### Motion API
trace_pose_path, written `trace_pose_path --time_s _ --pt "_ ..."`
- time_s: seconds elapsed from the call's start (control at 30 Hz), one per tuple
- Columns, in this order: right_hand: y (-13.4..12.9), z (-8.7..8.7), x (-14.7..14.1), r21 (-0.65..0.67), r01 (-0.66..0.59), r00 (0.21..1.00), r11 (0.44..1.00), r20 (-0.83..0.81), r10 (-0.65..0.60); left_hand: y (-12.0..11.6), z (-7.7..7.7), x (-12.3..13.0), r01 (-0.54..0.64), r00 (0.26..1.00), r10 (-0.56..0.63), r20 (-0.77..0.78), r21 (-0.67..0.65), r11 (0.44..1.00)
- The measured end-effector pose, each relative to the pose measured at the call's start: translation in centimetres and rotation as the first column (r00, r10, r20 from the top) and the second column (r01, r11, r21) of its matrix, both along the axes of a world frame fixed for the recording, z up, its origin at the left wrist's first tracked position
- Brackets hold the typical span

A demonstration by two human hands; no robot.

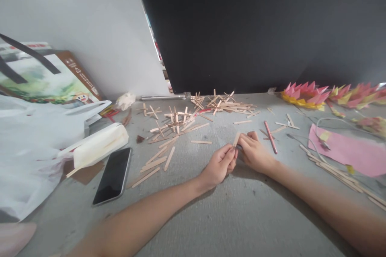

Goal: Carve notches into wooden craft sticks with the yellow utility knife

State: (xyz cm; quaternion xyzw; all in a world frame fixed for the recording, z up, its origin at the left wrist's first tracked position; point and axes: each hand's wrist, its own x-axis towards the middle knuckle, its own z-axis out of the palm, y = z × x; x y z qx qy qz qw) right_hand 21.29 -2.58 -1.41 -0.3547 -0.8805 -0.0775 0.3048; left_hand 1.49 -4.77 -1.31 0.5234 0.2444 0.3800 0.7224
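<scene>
Between my two hands a pale wooden popsicle stick (236, 139) is held tilted, its upper end showing. My left hand (220, 164) pinches its lower part between thumb and fingers. My right hand (252, 150) has its fingers curled against the stick's other side, close to the left fingertips. Beyond them lies a heap of loose popsicle sticks (232, 105), with several crossed stick pieces (176, 120) to its left. A single stick (201, 142) rests flat just left of my hands. A red patterned pen (270, 137) lies right of my right hand.
On the left are a black phone (112, 176), a tissue pack (101, 144), a white plastic bag (39, 140) and a printed bag (45, 76). Rightward lie pink paper (346, 152), a white cable (318, 128) and pink-yellow folded-paper rings (306, 96). A dark panel (256, 28) stands behind.
</scene>
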Motion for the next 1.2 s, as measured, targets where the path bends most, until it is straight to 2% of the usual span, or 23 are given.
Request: trace_pose_path --time_s 0.4,0.67,1.2 --pt "-0.2 0.1 -0.1 -0.006 -0.006 1.0 1.0 0.006 0.006 0.1 -0.4 0.1 0.026 0.999 -0.026 0.024 0.012 1.0" --pt "-0.1 0.1 0.0 -0.012 -0.012 1.0 1.0 -0.022 0.012 -0.1 0.4 0.0 0.027 1.0 -0.027 0.013 0.015 1.0" --pt "-0.1 -0.4 0.0 -0.019 -0.009 0.998 1.0 -0.061 0.008 -0.3 0.9 -0.1 0.002 1.0 -0.002 -0.024 0.012 1.0"
